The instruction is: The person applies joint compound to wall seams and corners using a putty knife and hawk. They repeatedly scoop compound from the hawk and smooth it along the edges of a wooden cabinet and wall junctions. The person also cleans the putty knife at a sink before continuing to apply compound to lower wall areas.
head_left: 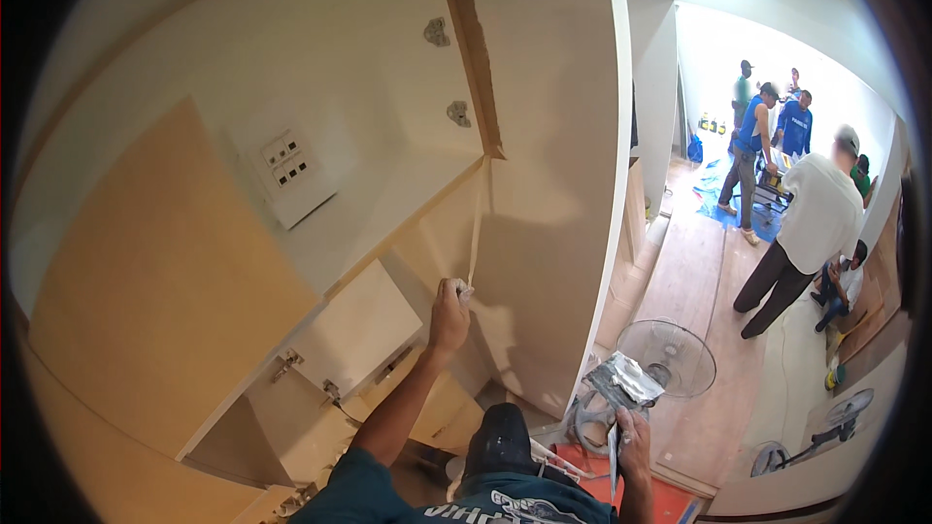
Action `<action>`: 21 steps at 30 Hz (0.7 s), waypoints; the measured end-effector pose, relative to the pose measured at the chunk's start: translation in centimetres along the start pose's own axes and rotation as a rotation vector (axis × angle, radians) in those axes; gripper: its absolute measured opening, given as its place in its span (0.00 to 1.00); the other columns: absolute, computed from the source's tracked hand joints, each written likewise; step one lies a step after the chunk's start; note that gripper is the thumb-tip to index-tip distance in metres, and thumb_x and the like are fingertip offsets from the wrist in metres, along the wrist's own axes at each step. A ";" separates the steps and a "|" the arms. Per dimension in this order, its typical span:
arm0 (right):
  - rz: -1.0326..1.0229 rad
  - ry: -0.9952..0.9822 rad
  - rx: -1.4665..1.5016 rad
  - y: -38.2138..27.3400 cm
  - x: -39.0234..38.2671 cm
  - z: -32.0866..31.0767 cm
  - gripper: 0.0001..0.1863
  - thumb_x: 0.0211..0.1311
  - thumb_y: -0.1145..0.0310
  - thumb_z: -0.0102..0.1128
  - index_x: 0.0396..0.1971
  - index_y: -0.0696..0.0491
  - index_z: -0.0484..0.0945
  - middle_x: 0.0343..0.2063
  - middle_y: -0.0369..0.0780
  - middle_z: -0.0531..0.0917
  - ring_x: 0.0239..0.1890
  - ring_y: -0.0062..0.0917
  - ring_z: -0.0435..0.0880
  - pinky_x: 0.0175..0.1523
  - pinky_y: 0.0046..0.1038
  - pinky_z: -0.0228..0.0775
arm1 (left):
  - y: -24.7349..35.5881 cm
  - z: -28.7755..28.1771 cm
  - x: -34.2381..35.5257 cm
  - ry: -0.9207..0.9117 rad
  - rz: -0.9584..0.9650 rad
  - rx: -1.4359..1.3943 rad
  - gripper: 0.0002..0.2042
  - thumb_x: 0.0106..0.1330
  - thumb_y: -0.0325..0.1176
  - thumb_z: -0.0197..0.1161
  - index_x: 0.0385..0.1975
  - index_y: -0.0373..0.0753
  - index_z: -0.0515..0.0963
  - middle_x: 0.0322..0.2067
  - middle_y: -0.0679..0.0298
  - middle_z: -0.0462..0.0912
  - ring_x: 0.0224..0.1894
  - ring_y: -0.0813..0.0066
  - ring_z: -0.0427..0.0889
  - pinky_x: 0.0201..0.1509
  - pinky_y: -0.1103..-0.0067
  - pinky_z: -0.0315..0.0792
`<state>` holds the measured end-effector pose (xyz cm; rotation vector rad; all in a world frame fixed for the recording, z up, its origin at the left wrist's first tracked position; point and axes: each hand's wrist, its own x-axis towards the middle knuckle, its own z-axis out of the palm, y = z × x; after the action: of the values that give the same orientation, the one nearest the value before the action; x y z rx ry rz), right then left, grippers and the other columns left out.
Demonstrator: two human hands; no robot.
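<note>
My left hand (449, 318) is closed in a pinch at the inner corner of a cabinet, with something whitish and crumpled at its fingertips. From there a narrow pale strip that looks like masking tape (477, 223) runs up the corner. Lower right, my right hand (633, 439) grips a flat metal plate (610, 383) loaded with white putty (636, 380). A thin blade, apparently a putty knife (614, 461), hangs down from the same hand; its handle is hidden.
A white switch panel (294, 175) projects from the cabinet's back. Below hangs an opened white door (354, 325) on metal hinges. A fan (670, 359) stands beside the right hand. Beyond, several people occupy the room, the nearest in a white shirt (817, 209). Red sheeting (660, 500) covers floor nearby.
</note>
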<state>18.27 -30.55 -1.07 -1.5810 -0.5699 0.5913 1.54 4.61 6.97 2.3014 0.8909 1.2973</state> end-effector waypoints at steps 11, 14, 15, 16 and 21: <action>-0.001 0.004 -0.046 0.4 0.7 0.0 0.20 0.69 0.58 0.50 0.19 0.55 0.73 0.15 0.31 0.68 0.21 0.16 0.64 0.26 0.25 0.54 | -10.5 3.2 -17.5 0.052 -0.550 -0.247 0.04 0.66 0.26 0.53 0.36 0.34 0.66 0.32 0.57 0.77 0.33 0.68 0.81 0.36 0.73 0.75; -0.006 -0.012 -0.077 1.3 0.4 -0.3 0.21 0.70 0.56 0.49 0.18 0.51 0.71 0.14 0.29 0.66 0.19 0.14 0.63 0.24 0.23 0.52 | -17.0 2.2 -28.4 0.258 -0.949 -0.398 0.11 0.61 0.29 0.60 0.40 0.34 0.69 0.33 0.56 0.79 0.32 0.68 0.80 0.34 0.73 0.75; 0.007 -0.008 -0.066 1.2 0.5 -0.3 0.21 0.70 0.56 0.49 0.18 0.51 0.71 0.14 0.29 0.66 0.19 0.14 0.63 0.24 0.23 0.52 | -17.5 1.6 -30.4 0.332 -1.072 -0.468 0.11 0.61 0.28 0.61 0.40 0.34 0.69 0.34 0.56 0.79 0.31 0.68 0.80 0.33 0.75 0.75; 0.017 0.001 -0.053 1.3 0.2 -0.4 0.21 0.70 0.56 0.49 0.18 0.51 0.71 0.14 0.29 0.66 0.18 0.14 0.63 0.24 0.23 0.52 | -17.8 0.9 -32.0 0.405 -1.192 -0.536 0.12 0.60 0.28 0.62 0.41 0.35 0.70 0.34 0.56 0.79 0.31 0.68 0.81 0.31 0.76 0.75; 0.056 -0.046 -0.156 -1.1 0.2 -0.7 0.22 0.70 0.57 0.47 0.24 0.60 0.75 0.19 0.40 0.73 0.25 0.26 0.68 0.33 0.33 0.58 | -19.9 -3.3 -36.2 0.631 -1.413 -0.830 0.08 0.65 0.30 0.58 0.42 0.38 0.74 0.33 0.59 0.79 0.30 0.70 0.79 0.27 0.81 0.73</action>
<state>18.86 -30.82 0.03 -1.7387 -0.6208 0.6393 -22.07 -5.05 -25.69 0.3095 1.3560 1.2099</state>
